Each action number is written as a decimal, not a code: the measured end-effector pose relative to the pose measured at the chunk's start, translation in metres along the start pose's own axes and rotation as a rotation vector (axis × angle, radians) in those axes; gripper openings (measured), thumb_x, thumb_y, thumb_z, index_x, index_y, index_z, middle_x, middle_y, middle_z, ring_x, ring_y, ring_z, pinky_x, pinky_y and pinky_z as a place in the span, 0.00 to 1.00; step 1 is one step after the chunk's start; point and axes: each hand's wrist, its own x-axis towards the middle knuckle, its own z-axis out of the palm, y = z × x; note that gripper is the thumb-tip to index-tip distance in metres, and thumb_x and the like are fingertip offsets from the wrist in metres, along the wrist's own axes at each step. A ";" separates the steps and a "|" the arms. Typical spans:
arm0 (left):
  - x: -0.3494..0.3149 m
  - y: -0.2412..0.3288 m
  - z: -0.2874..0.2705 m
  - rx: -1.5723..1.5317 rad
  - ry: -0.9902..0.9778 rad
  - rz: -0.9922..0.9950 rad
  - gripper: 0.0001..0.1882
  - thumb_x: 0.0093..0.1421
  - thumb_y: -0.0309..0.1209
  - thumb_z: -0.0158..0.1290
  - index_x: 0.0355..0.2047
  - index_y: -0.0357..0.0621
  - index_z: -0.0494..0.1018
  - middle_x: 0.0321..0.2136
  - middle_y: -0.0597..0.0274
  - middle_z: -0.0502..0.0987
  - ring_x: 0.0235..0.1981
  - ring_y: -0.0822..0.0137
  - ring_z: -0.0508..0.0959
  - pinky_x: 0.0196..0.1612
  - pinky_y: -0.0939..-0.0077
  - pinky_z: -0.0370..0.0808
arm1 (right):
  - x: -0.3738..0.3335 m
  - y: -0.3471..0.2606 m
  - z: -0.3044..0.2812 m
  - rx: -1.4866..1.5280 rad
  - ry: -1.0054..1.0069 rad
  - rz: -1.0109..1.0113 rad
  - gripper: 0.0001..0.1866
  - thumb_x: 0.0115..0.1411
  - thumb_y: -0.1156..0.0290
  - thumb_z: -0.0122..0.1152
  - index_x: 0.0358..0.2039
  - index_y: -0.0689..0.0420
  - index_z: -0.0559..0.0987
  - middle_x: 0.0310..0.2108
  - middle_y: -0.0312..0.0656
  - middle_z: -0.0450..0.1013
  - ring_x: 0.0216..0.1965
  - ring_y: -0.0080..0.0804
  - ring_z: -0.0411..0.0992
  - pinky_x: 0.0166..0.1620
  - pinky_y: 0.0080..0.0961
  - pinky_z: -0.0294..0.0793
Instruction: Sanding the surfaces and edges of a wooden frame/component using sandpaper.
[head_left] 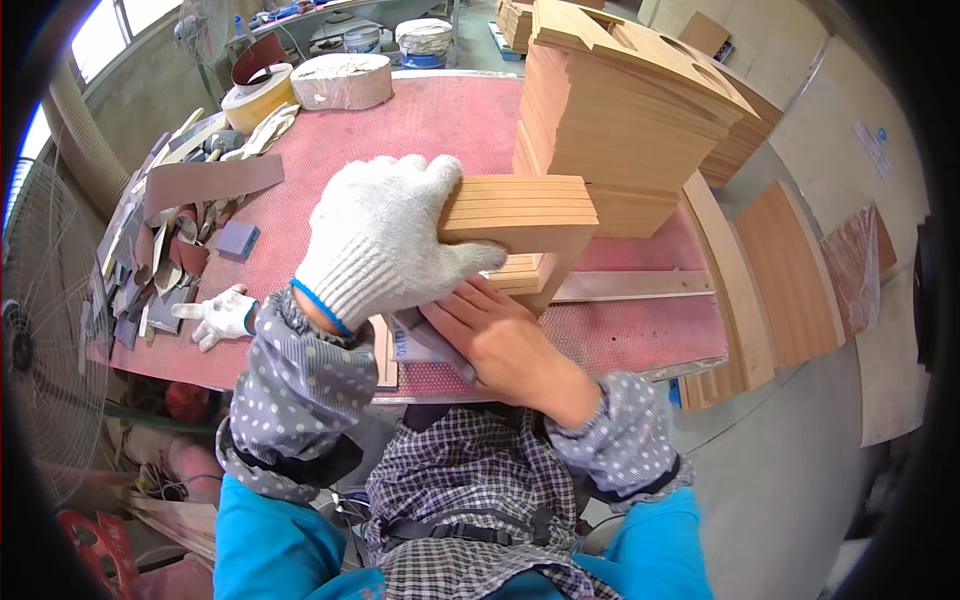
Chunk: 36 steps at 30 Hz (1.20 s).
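A light-brown wooden piece (530, 205) stands on the pink-covered table in front of me, its top marked by parallel lines like stacked layers and its near side cut out. My left hand (380, 235), in a white knit glove with a blue cuff edge, grips its left end, thumb on the near side. Bare and close below it, my right hand (500, 340) has its fingers pressed together over a grey sheet of sandpaper (440, 345). The sheet lies against the near lower part of the wood, and my gloved hand hides some of that contact.
Tall stacked wooden panels (625, 130) rise at the back right of the table (450, 120). Abrasive scraps (165, 245), a small sanding block (238, 240) and a loose white glove (218, 318) lie left. Tape-like rolls (343, 80) sit behind. A fan (50, 330) stands far left; boards (790, 270) lean right.
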 end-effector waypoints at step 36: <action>0.011 -0.010 -0.002 -0.027 -0.074 0.015 0.36 0.50 0.63 0.67 0.42 0.43 0.79 0.29 0.50 0.83 0.34 0.50 0.86 0.36 0.56 0.81 | -0.018 -0.019 -0.008 -0.200 0.049 0.265 0.34 0.62 0.57 0.66 0.65 0.60 0.72 0.69 0.55 0.64 0.73 0.55 0.59 0.72 0.56 0.57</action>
